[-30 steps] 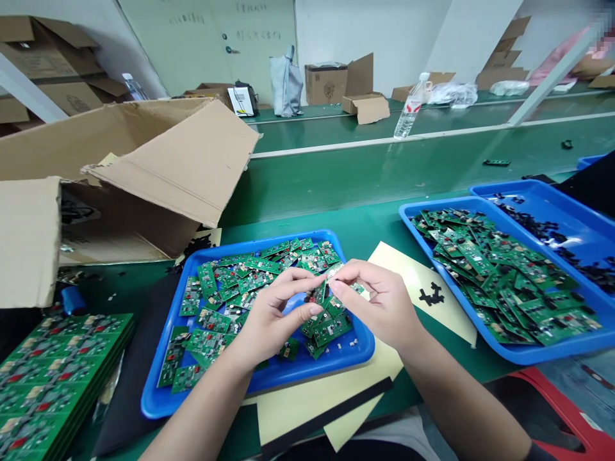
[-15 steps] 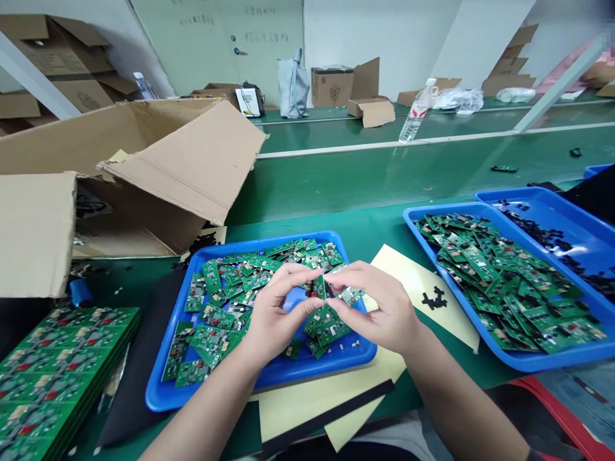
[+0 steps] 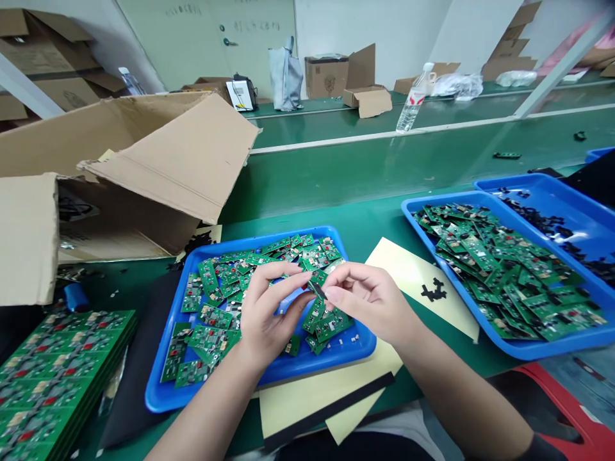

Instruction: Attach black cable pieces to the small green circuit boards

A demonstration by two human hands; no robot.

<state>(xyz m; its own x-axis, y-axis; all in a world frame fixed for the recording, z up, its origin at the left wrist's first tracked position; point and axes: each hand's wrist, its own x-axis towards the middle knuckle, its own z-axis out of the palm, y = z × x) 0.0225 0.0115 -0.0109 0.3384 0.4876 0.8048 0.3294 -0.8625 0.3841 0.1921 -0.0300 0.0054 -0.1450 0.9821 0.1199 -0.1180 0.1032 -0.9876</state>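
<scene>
Circuit board (image 3: pixel 318 279): a small green one, held up between my hands above the near blue tray (image 3: pixel 307 370), clear of the loose boards (image 3: pixel 206 342) lying there.
Left hand (image 3: pixel 269 314): pinching the board at its left end, thumb below and fingertips above; the other fingers curl in loosely.
Right hand (image 3: pixel 372 304): thumb and fingers drawn together at the board's right edge. My own fingers cover the spot, so I can't tell whether they grip the board, press a part on it or only touch it.
Board angle: half a second ago it stood nearly upright between both hands; now it slants, with a dark strip along its near side showing.
What the turn means: as I judge it, the left hand carries the board while that dark strip sits within reach of my right fingertips.
Yellow sheet (image 3: pixel 408 272): right of the near tray, with black cut pieces (image 3: pixel 434 291) on it.
Front sheet (image 3: pixel 288 410): below the near tray, a long black strip (image 3: pixel 329 411) across it.
Far-right tray (image 3: pixel 516 350): heaped with more boards (image 3: pixel 490 262).
Panel stack (image 3: pixel 72 365): unsplit green boards piled at my left.
</scene>
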